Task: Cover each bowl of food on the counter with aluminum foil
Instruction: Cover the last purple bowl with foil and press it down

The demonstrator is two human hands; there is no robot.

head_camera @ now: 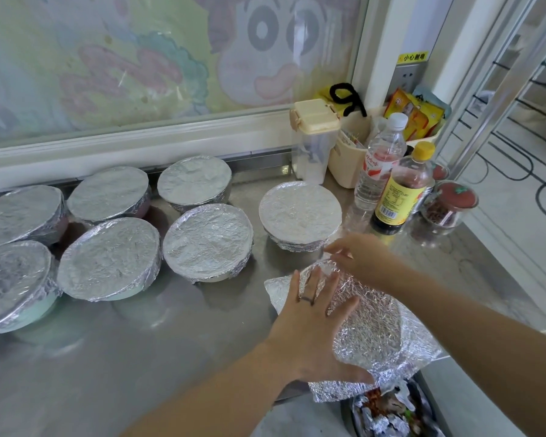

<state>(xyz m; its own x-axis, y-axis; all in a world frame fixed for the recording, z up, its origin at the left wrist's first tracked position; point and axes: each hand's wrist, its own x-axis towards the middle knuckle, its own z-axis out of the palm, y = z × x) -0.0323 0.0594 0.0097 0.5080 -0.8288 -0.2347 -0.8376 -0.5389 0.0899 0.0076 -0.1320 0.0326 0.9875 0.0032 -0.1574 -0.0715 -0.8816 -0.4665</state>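
Observation:
A sheet of aluminum foil (375, 326) lies draped over a bowl at the counter's front right edge, its corners still sticking out loose. My left hand (312, 320) rests flat on the foil's left side, fingers spread. My right hand (353, 250) reaches over the far rim, and its fingers press the foil down at that edge. Several bowls wrapped tight in foil stand on the steel counter (171, 357): one (300, 209) just behind the hands, another (207, 241) in the middle, and more (109, 257) to the left.
At the back right stand a water bottle (379, 171), a dark sauce bottle (404, 190), a lidded plastic container (312, 140), a cream tub of packets (353, 149) and a red-lidded jar (448, 203). A bin with foil scraps (388, 414) sits below the counter's front edge.

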